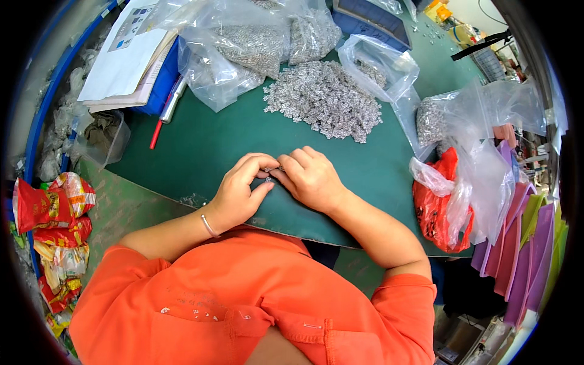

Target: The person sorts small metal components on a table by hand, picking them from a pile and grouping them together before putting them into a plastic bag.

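Near the front edge of the green table, my left hand and my right hand meet fingertip to fingertip. Pinched between them is a small silver metal piece, mostly covered by the fingers. Another tiny metal bit shows beside my left thumb; whether it is part of the same piece, I cannot tell. Beyond my hands lies a loose heap of small silver metal pieces. Clear plastic bags filled with similar pieces stand behind the heap.
A blue bin sits at the back. Papers rest on a blue tray at left, near a red pen and a clear tub. Red and clear bags lie at right, beside hanging coloured strips.
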`<state>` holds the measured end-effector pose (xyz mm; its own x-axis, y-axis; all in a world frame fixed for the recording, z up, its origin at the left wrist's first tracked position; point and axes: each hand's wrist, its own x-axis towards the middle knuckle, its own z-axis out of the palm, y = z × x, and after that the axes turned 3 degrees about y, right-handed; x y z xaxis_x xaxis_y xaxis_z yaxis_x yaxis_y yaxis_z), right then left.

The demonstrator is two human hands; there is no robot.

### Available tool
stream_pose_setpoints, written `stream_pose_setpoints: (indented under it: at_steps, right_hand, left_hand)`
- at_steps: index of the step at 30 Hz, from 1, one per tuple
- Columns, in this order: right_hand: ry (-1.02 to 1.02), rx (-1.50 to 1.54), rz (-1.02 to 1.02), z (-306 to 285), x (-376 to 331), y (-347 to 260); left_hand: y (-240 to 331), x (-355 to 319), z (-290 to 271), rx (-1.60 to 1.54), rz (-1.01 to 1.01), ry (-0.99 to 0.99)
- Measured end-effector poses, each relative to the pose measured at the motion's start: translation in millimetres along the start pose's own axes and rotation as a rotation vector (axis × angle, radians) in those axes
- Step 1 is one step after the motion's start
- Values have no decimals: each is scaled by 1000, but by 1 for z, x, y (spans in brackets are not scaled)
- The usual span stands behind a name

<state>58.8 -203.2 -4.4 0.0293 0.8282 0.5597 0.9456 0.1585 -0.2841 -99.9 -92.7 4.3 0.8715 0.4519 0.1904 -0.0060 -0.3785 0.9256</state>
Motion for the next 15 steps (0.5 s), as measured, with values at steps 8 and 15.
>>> stream_pose_setpoints:
  at_steps: [8,15]
  right_hand:
    - [123,768,768,-14,15,6]
    - [675,1328,894,-86,81,100]
  left_hand:
    - [-3,3,-2,-38,-6,-12]
    - [-5,3,-3,-76,-23,-25]
